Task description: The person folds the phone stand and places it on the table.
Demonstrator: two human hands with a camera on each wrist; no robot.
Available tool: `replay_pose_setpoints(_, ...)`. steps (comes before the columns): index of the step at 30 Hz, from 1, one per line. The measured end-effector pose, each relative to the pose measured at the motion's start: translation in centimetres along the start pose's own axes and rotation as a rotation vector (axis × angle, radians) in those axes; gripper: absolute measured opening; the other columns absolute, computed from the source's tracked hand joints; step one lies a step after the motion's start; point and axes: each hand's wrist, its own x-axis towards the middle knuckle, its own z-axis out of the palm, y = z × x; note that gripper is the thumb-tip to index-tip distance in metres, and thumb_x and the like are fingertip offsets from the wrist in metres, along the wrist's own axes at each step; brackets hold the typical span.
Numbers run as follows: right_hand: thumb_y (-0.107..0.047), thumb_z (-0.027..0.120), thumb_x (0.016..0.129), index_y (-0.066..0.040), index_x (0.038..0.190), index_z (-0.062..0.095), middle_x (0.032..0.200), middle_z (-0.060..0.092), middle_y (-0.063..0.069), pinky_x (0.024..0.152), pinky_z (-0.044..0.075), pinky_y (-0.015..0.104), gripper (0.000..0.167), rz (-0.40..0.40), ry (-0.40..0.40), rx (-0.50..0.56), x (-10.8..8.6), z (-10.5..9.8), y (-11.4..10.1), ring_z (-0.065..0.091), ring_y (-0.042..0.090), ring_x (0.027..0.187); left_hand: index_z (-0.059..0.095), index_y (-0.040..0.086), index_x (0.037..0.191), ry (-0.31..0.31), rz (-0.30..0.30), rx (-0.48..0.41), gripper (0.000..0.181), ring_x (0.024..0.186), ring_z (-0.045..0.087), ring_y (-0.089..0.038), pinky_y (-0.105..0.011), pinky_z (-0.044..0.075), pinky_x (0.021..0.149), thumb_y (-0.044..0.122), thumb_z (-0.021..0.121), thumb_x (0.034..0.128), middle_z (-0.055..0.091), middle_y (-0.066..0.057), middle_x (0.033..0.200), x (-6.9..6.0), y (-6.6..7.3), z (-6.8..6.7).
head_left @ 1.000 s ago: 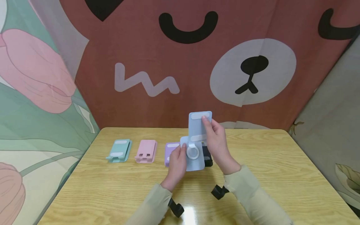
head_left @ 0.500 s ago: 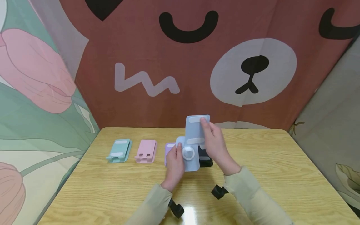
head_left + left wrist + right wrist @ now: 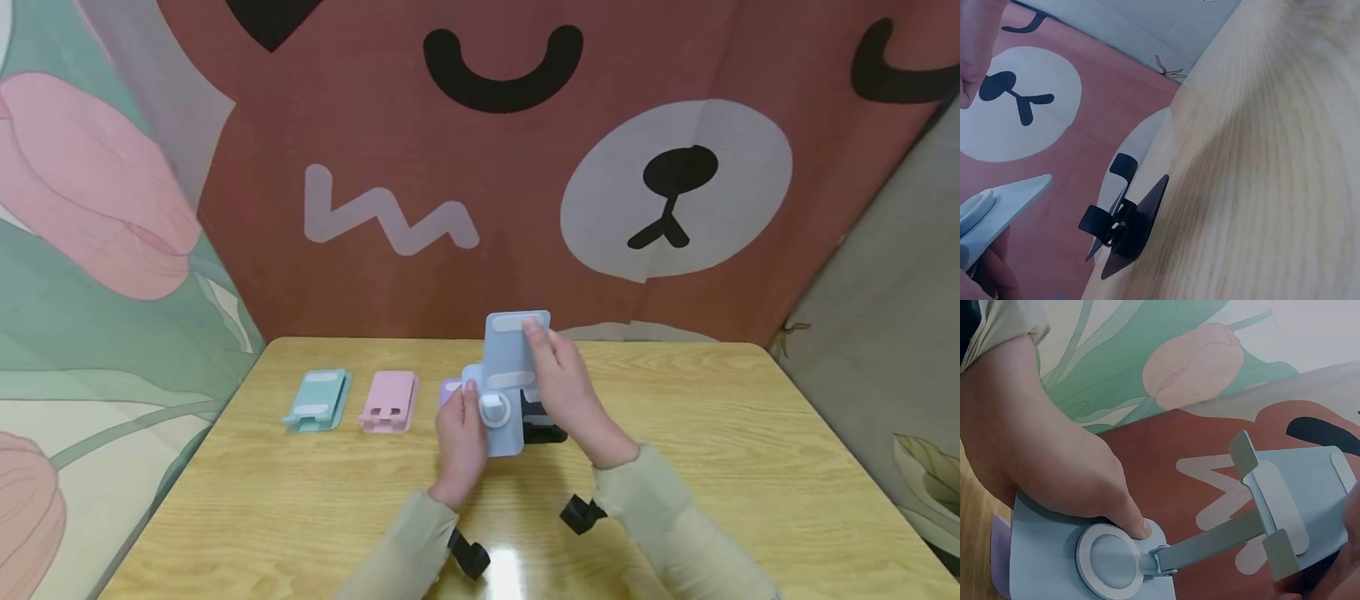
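Observation:
Above the table, both hands hold a light blue folding phone stand [image 3: 513, 350], its upper plate raised on an arm. My left hand [image 3: 461, 442] grips the stand's base by its left edge, thumb on top beside the white ring [image 3: 1110, 561]. My right hand [image 3: 567, 392] pinches the upper plate [image 3: 1310, 494] at its right side, with the thumb on the front near a pale strip. The right wrist view shows the hinged arm [image 3: 1216, 542] between base and plate. Behind the held stand, a purple stand [image 3: 448, 390] and a black stand [image 3: 544, 428] are partly hidden.
On the wooden table [image 3: 300, 508], a teal phone stand [image 3: 321, 398] and a pink one [image 3: 392, 400] stand folded to the left, in a row with the purple and black ones. A printed bear cloth [image 3: 375, 292] hangs behind the table's far edge.
Both hands have shifted left with the blue stand, and its upper plate sits slightly lower. More of the black stand shows now, and less of the purple one.

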Motion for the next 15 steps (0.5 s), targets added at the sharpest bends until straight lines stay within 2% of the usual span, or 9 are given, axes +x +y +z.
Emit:
replay_pose_setpoints(10, -0.055, 0.031, 0.109, -0.004, 0.121, 0.066, 0.109, 0.067, 0.015, 0.085, 0.052, 0.05, 0.064, 0.104, -0.035, -0.006, 0.09, -0.47, -0.51, 0.062, 0.03, 0.098, 0.067, 0.003, 0.09, 0.003, 0.035, 0.005, 0.043, 0.084, 0.067, -0.02, -0.038, 0.058, 0.073, 0.031, 0.042, 0.1115, 0.071, -0.007, 0.089, 0.46, 0.29, -0.13)
replay_pose_setpoints(15, -0.058, 0.032, 0.108, -0.004, 0.121, 0.067, 0.109, 0.068, 0.014, 0.086, 0.052, 0.049, 0.065, 0.132, -0.047, -0.01, -0.01, -0.57, -0.66, 0.063, 0.029, 0.098, 0.061, 0.006, 0.078, 0.011, 0.047, -0.005, 0.045, 0.076, 0.063, -0.017, -0.036, 0.057, 0.068, 0.03, 0.044, 0.111, 0.068, -0.004, 0.078, 0.55, 0.23, 0.0)
